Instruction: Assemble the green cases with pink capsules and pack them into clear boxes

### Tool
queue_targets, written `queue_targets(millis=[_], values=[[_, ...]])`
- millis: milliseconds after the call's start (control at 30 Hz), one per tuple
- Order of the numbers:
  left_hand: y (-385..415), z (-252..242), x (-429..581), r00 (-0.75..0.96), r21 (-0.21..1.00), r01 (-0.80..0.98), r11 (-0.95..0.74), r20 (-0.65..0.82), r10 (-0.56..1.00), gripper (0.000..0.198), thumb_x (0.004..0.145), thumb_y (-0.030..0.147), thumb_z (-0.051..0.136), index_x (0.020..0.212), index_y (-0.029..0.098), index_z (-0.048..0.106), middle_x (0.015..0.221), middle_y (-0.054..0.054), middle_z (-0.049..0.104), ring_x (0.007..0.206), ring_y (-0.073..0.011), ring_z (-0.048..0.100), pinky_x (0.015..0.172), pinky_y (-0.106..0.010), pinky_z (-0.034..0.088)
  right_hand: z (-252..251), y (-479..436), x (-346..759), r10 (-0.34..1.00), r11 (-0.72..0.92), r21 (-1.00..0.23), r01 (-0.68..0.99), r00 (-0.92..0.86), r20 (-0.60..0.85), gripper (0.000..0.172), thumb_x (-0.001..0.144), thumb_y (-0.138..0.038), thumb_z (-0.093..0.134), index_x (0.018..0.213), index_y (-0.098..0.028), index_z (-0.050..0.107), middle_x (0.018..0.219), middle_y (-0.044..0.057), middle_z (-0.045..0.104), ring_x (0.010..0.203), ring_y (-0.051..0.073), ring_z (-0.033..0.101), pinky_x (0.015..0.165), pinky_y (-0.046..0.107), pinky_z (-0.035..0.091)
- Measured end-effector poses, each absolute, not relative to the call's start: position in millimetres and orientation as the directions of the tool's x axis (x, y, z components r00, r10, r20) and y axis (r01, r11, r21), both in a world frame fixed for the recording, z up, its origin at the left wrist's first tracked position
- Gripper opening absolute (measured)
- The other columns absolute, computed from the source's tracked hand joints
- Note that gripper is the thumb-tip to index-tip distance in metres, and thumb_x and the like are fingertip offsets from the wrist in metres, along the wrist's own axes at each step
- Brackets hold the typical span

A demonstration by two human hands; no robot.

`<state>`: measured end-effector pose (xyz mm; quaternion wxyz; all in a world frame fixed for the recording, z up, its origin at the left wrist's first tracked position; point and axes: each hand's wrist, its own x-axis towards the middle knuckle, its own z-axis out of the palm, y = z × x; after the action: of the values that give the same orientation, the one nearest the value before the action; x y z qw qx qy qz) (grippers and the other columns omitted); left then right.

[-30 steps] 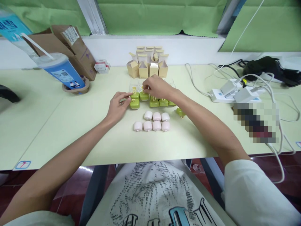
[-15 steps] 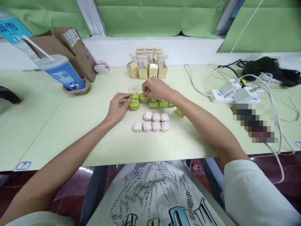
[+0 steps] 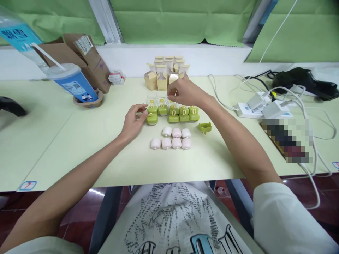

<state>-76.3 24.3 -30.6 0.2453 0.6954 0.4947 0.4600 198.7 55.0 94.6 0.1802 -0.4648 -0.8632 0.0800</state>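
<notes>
My left hand (image 3: 134,121) rests on the table, thumb and forefinger apart, its tips against the left end of a block of small green cases (image 3: 173,115). Yellow loop-shaped pieces stand on several of these cases. Above the block's back edge is my right hand (image 3: 182,92), its fingers pinched together; what they hold, if anything, is too small to make out. Clear plastic covers (image 3: 152,97) lie behind the green cases, partly hidden by that hand. Nearer me, pale pink rounded cases (image 3: 176,142) lie in two rows. One hollow green piece (image 3: 204,127) sits apart on the right.
Small open cardboard boxes (image 3: 162,81) stand against the wall. At left are a blue cup (image 3: 76,86) in a holder, a bottle (image 3: 19,35) and a brown carton (image 3: 92,63). A power strip (image 3: 243,108) with chargers and trailing cables lies at right.
My right hand has lifted off the green cases and shifted back and right, uncovering more of them and the hollow green piece. My left hand has stayed nearly in place.
</notes>
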Motion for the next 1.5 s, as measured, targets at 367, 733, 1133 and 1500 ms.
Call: queue_targets(millis=[367, 733, 1133, 1500], values=[[-29, 12, -65, 0.718, 0.147, 0.411, -0.9, 0.556, 0.419, 0.027, 0.107, 0.049, 0.064, 0.109, 0.026, 0.077, 0.103, -0.007, 0.081, 0.093, -0.0253, 0.075, 0.082, -0.041, 0.057, 94, -19, 258, 0.981, 0.178, -0.062, 0.982, -0.171, 0.093, 0.02, 0.103, -0.036, 0.07, 0.091, -0.023, 0.079, 0.094, 0.014, 0.08, 0.102, 0.039, 0.076, 0.089, 0.052, 0.056], [-24, 39, -86, 0.808, 0.46, 0.489, -0.741, 0.081, 0.583, 0.027, 0.09, 0.047, 0.083, 0.11, 0.03, 0.079, 0.091, 0.0, 0.079, 0.075, -0.0195, 0.071, 0.07, -0.033, 0.055, 52, -44, 312, 0.985, 0.074, -0.378, 0.923, -0.127, -0.118, 0.024, 0.083, -0.047, 0.086, 0.098, -0.03, 0.078, 0.096, 0.007, 0.086, 0.085, 0.032, 0.08, 0.085, 0.053, 0.063], [-59, 7, -43, 0.4, 0.584, 0.219, -0.782, 0.677, 0.618, 0.038, 0.097, 0.059, 0.087, 0.124, 0.033, 0.081, 0.123, -0.007, 0.081, 0.111, -0.0217, 0.078, 0.078, -0.035, 0.073, 16, -76, 242, 0.738, 0.667, -0.661, 0.343, -0.423, 0.525, 0.053, 0.095, -0.042, 0.087, 0.146, -0.035, 0.074, 0.139, 0.008, 0.081, 0.123, 0.029, 0.079, 0.096, 0.047, 0.069], [-59, -2, -40, 0.42, 0.504, 0.271, -0.82, 0.705, 0.572, 0.035, 0.099, 0.064, 0.083, 0.115, 0.033, 0.086, 0.109, -0.005, 0.083, 0.093, -0.0192, 0.079, 0.079, -0.038, 0.075, 10, -87, 234, 0.663, 0.748, -0.521, 0.411, -0.457, 0.592, 0.044, 0.103, -0.045, 0.079, 0.146, -0.036, 0.078, 0.14, 0.007, 0.082, 0.128, 0.03, 0.079, 0.109, 0.053, 0.067]])
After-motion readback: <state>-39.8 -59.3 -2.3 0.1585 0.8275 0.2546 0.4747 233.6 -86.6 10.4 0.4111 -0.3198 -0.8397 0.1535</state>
